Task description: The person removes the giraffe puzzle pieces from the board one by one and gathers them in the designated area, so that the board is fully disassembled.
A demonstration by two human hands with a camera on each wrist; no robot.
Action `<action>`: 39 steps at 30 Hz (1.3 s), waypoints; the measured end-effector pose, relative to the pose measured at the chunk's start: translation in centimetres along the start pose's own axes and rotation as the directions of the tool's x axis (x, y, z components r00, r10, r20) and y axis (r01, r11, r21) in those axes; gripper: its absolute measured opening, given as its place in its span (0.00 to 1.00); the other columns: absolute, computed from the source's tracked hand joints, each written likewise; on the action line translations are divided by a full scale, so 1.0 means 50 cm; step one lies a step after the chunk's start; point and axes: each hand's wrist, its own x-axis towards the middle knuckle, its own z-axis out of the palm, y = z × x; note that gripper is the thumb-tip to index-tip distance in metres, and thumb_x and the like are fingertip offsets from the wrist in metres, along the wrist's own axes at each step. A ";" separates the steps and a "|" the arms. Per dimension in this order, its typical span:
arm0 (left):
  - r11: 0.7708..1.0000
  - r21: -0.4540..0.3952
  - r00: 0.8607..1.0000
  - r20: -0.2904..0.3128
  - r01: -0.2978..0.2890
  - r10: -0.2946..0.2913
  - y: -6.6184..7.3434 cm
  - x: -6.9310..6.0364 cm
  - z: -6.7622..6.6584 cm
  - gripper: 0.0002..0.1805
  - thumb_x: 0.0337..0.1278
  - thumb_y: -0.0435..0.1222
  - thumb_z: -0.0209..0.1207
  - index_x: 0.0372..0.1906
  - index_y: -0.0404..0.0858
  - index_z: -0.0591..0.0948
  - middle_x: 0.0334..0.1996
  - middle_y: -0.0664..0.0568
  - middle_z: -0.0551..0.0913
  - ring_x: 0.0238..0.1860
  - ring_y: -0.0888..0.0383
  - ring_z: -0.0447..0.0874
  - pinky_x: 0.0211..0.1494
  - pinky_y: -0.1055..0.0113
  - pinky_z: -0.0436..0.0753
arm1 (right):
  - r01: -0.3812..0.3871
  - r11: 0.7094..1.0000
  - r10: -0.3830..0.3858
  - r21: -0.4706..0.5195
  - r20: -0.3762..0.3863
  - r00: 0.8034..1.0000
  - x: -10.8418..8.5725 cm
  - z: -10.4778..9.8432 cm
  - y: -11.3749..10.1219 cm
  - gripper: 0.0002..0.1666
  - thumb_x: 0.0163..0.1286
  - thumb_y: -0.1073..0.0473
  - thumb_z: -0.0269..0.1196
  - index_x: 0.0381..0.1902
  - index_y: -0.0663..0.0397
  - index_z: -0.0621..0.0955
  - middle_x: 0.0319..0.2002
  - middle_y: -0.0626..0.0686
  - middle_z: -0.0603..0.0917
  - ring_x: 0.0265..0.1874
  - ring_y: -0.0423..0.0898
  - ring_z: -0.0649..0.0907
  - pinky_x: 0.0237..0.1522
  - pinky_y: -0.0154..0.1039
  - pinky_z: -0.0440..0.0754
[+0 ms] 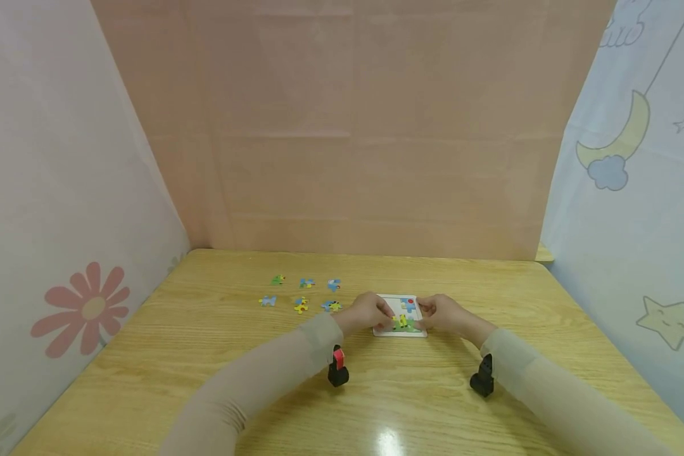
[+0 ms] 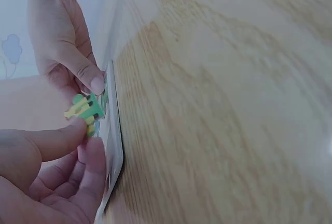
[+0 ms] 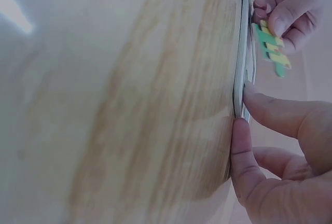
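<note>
A white puzzle tray (image 1: 389,304) lies on the table between the two hands. A blue piece with a red spot (image 1: 408,304) sits in its upper right corner, and a green piece (image 1: 413,327) is at the lower right beside the right thumb. My left hand (image 1: 369,311) pinches a green and yellow puzzle piece (image 2: 87,108) between thumb and fingers, tilted above the tray's lower part. At the tray's right edge, my right hand (image 1: 446,315) grips the rim, its thumb (image 3: 275,111) on top and a fingertip against the side.
Several loose puzzle pieces lie left of the tray in two rows, among them a green one (image 1: 278,279), a light blue one (image 1: 268,301) and a yellow and blue one (image 1: 301,306). The wooden table (image 1: 410,386) meets a tan backdrop (image 1: 348,158) behind.
</note>
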 end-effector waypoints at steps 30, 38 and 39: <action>0.994 -0.087 0.996 -0.059 0.061 -0.066 -0.119 -0.089 -0.141 0.06 0.51 0.24 0.66 0.35 0.30 0.83 0.34 0.47 0.84 0.31 0.59 0.84 0.38 0.67 0.87 | -0.039 0.999 0.039 0.020 -0.001 0.999 -0.010 -0.002 0.003 0.46 0.60 0.59 0.70 0.71 0.68 0.62 0.58 0.65 0.74 0.36 0.48 0.69 0.34 0.37 0.70; 0.995 0.037 0.989 -0.121 0.092 -0.087 -0.120 -0.105 -0.158 0.05 0.47 0.23 0.67 0.30 0.32 0.83 0.31 0.50 0.84 0.29 0.60 0.81 0.33 0.70 0.84 | -0.037 0.999 0.036 0.027 0.010 0.999 -0.011 -0.006 0.001 0.46 0.61 0.60 0.70 0.71 0.68 0.61 0.50 0.60 0.75 0.34 0.47 0.69 0.32 0.37 0.69; 0.994 0.056 0.989 -0.121 0.094 -0.086 -0.119 -0.107 -0.159 0.05 0.47 0.23 0.68 0.29 0.32 0.83 0.30 0.50 0.84 0.28 0.61 0.81 0.32 0.71 0.84 | -0.036 0.999 0.036 0.026 0.011 0.999 -0.011 -0.007 0.002 0.46 0.60 0.59 0.70 0.71 0.68 0.61 0.51 0.61 0.75 0.34 0.47 0.69 0.32 0.37 0.69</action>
